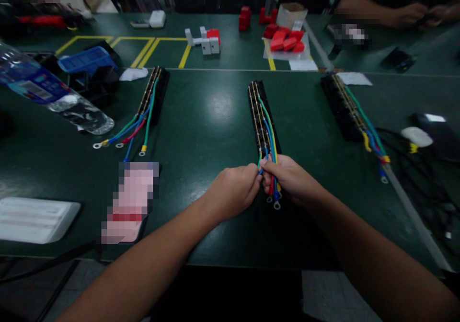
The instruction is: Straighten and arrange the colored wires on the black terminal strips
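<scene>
In front of me on the green table lies a long black strip [254,113] with brass-coloured bars along it. Green, yellow, blue and red wires [269,125] run from the strip toward me, ending in ring terminals [276,205]. My right hand [285,176] is closed around this bundle near its ringed ends. Against it, my left hand [239,185] pinches at the near end of the strip, where a green wire and a blue wire enter its fingers. Which of these it grips is partly hidden by the fingers.
Similar wired strips lie at left [158,94] and right [343,106]. A water bottle [53,92], a blurred-out phone [132,202] and a white box [38,219] are on the left. Red parts [287,39] sit at the back. Across the table, another person's hands [417,17] show.
</scene>
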Available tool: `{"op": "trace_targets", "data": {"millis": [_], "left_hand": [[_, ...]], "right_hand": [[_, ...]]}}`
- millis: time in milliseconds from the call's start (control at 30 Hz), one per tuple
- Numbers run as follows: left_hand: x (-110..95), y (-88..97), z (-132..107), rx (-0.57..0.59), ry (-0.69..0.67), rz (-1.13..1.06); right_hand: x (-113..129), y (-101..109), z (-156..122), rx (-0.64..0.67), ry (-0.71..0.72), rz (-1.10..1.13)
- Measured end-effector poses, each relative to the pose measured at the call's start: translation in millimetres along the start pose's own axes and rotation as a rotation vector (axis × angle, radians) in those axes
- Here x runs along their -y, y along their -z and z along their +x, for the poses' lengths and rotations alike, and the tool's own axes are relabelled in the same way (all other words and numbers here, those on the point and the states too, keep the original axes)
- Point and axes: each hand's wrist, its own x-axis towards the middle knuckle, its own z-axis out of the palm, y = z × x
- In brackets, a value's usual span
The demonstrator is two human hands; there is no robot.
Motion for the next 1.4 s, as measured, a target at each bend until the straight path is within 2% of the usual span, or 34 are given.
{"op": "trace_targets", "data": {"millis": [267, 633, 900, 1233, 1400], "left_hand": [[0.1, 0.4, -1.8, -0.031, 0.0, -0.044], [-1.2, 0.7, 0.5, 0.01, 0.011, -0.022], [-0.8, 0.8, -0.9, -0.046, 0.03, -0.097], [-2.0, 2.3, 0.4, -0.01, 0.031, -0.062], [-1.0, 0.9, -0.2, -0.042, 0.028, -0.098]], "right_hand": [[-0.4, 0.9, 1.1, 0.013, 0.016, -0.014], [1.2, -1.1, -0.1, -0.001, -0.005, -0.013], [-1.5, 1.0, 1.5, 0.012, 0.011, -0.015], [0.7, -0.3, 0.2, 0.002, 0.007, -0.026], [-1.6, 1.3, 0.9, 0.015, 0.018, -0.005]]}}
